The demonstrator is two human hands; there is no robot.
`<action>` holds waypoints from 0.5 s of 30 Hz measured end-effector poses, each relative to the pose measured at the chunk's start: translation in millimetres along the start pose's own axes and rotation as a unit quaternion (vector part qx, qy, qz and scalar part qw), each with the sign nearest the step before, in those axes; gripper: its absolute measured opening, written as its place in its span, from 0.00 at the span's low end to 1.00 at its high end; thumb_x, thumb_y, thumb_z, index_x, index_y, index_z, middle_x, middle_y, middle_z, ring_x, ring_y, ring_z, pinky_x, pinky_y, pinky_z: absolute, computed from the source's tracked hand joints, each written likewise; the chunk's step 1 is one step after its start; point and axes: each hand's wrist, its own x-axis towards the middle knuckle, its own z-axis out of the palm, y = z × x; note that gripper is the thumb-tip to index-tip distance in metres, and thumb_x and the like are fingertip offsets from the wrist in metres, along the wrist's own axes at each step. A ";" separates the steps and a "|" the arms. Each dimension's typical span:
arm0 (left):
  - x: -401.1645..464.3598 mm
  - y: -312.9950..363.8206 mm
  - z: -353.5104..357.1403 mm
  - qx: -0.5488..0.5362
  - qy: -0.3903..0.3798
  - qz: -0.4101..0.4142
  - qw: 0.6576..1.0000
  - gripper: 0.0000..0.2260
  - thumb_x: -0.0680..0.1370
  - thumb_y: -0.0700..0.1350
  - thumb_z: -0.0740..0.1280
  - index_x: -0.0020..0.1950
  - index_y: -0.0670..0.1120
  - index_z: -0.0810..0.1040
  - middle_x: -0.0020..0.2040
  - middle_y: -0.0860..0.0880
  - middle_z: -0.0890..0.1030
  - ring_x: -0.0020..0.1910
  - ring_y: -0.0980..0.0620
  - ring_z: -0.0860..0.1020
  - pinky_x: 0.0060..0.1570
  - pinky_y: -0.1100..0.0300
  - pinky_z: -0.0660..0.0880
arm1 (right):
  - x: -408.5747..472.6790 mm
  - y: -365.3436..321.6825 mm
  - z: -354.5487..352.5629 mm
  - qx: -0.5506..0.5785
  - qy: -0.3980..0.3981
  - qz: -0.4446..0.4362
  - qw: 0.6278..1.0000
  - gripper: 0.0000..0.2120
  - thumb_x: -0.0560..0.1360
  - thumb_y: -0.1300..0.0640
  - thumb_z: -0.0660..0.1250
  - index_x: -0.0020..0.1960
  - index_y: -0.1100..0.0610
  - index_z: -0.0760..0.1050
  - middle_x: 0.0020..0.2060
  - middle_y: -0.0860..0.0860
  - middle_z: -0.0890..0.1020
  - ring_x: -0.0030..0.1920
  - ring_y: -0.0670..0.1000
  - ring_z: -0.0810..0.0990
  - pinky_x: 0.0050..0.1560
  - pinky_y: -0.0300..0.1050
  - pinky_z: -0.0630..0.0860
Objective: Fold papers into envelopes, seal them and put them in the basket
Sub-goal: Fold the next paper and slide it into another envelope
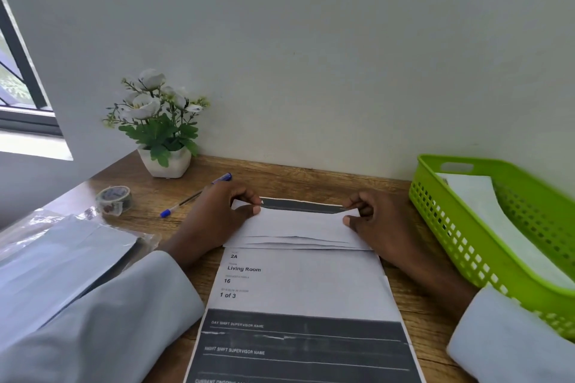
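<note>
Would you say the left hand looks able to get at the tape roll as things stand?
Probably yes: the tape roll sits on the table ahead-left of the left hand with only the pen between, though that hand is now pinching the folded paper.

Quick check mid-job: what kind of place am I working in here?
Probably a home or small-office desk against a wall: a wooden desk, a potted artificial flower plant by a window, and a green plastic basket holding paper.

Paper reads "2A", "Living Room", seemingly "16".
</note>
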 end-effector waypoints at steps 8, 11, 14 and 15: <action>1.4 -0.2 5.9 0.138 -0.040 0.066 0.987 0.07 0.79 0.43 0.65 0.52 0.49 0.82 0.53 0.53 0.80 0.51 0.55 0.75 0.49 0.62 0.73 | -6.1 -5.4 -7.0 -0.189 -0.028 -0.115 0.975 0.06 0.74 0.60 0.69 0.44 0.53 0.84 0.45 0.49 0.84 0.49 0.53 0.79 0.51 0.49 0.73; 0.5 1.0 4.7 0.158 -0.043 0.084 0.983 0.08 0.80 0.43 0.64 0.53 0.49 0.82 0.54 0.53 0.80 0.52 0.55 0.75 0.53 0.58 0.74 | -8.0 -8.4 -6.5 -0.270 -0.040 -0.130 0.953 0.10 0.78 0.56 0.63 0.51 0.50 0.83 0.51 0.45 0.84 0.54 0.50 0.78 0.55 0.47 0.72; 0.3 9.8 0.6 0.168 -0.042 0.088 0.981 0.08 0.80 0.45 0.63 0.50 0.48 0.83 0.51 0.52 0.82 0.50 0.53 0.76 0.47 0.59 0.70 | -11.2 -15.3 -7.0 -0.259 -0.034 -0.142 0.955 0.11 0.78 0.53 0.63 0.56 0.49 0.82 0.55 0.46 0.82 0.58 0.52 0.76 0.58 0.46 0.70; -0.6 14.1 -3.8 0.165 -0.028 0.087 0.982 0.08 0.80 0.45 0.64 0.49 0.48 0.83 0.50 0.52 0.82 0.49 0.52 0.77 0.44 0.60 0.69 | -12.7 -22.6 -6.0 -0.228 -0.025 -0.147 0.962 0.10 0.77 0.52 0.66 0.56 0.50 0.82 0.55 0.47 0.83 0.58 0.53 0.77 0.59 0.45 0.69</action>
